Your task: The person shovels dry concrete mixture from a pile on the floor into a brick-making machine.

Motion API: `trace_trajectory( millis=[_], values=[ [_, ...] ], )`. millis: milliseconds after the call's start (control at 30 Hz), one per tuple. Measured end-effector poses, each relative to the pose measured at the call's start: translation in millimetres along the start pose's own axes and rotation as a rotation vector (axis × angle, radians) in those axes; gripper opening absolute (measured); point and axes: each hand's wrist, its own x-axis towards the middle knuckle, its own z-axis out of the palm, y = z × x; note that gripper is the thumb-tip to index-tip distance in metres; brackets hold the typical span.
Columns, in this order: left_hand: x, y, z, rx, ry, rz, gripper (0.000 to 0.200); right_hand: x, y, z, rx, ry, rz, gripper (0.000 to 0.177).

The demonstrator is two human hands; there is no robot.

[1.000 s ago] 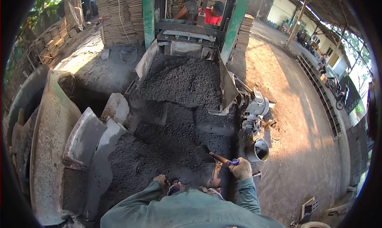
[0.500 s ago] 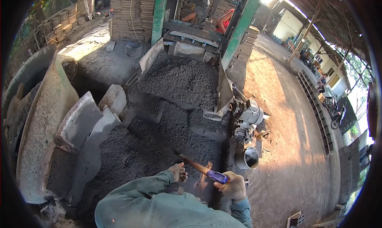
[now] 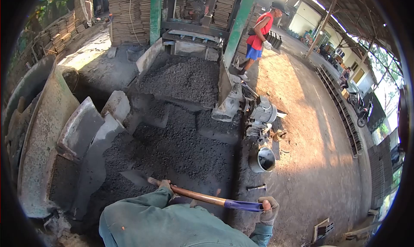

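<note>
A shovel with a wooden shaft [image 3: 198, 196] lies across the front of my body, its blade [image 3: 134, 177] low over the dark mix at left. My left hand [image 3: 165, 185] is closed round the shaft near the blade; the sleeve hides part of it. At the other end, my gloved right hand [image 3: 269, 210] is wrapped round the purple handle [image 3: 243, 205]. Dark, crumbly material [image 3: 172, 147] spreads over the floor beyond the shovel. A larger heap of it [image 3: 183, 78] fills the hopper between the slanted side plates.
A green-framed machine [image 3: 238, 27] stands ahead. To the right are a motor [image 3: 264, 111], a bucket [image 3: 262, 160] and a hammer-like tool [image 3: 257, 187]. Curved metal sheeting [image 3: 45, 130] and broken slabs [image 3: 84, 128] border the left. A person in red [image 3: 261, 29] carries dark blocks.
The shovel has swung left and lies flatter, its blade now visible. My left hand has moved left along with it, my right hand slightly rightward. The person in red has come out beside the machine.
</note>
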Motion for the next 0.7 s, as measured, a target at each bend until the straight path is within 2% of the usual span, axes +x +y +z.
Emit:
trace_trajectory(
  millis=[100, 167, 267, 333, 400, 433, 500, 567, 633, 667, 700],
  values=[
    [13.0, -10.1, -23.6, -0.092, -0.028, -0.007, 0.014, -12.3, 44.2, -12.7, 0.183, 0.096, 0.13, 0.052],
    [13.1, -16.2, -34.2, -0.121, -0.061, -0.039, 0.014, -22.7, 109.7, -36.9, 0.178, 0.118, 0.207, 0.052],
    [-79.1, -23.7, -24.4, -0.109, -0.05, 0.022, 0.014, -47.1, 192.6, -61.5, 0.13, 0.199, 0.371, 0.05],
    [-99.3, -28.0, -17.7, -0.061, -0.021, 0.05, 0.013, -70.9, 230.5, -70.3, 0.221, 0.226, 0.432, 0.049],
    [-96.9, -29.5, -11.8, -0.02, -0.101, 0.032, 0.011, -96.1, 276.7, -80.5, 0.318, 0.218, 0.525, 0.044],
    [-96.6, -30.4, -8.3, -0.005, -0.141, 0.021, 0.011, -106.4, 265.8, -78.6, 0.241, 0.249, 0.649, 0.044],
    [-123.7, -36.4, 3.0, 0.086, -0.228, 0.081, 0.012, -112.6, 191.1, -56.5, 0.089, 0.301, 0.894, 0.043],
    [-137.4, -41.5, 15.4, 0.144, -0.306, 0.139, 0.014, -140.2, 223.4, -63.5, 0.062, 0.272, 0.931, 0.046],
    [-163.0, -43.7, 31.3, 0.187, -0.356, 0.11, 0.015, -164.7, 236.1, -65.2, 0.001, 0.19, 0.974, 0.046],
    [-172.1, -45.4, 39.6, 0.223, -0.39, 0.092, 0.014, -171.5, 244.4, -66.7, 0.068, 0.169, 1.051, 0.047],
    [-176.3, -47.4, 44.5, 0.258, -0.423, 0.073, 0.014, -181.7, 247.1, -66.0, 0.091, 0.147, 1.042, 0.045]
  ],
)
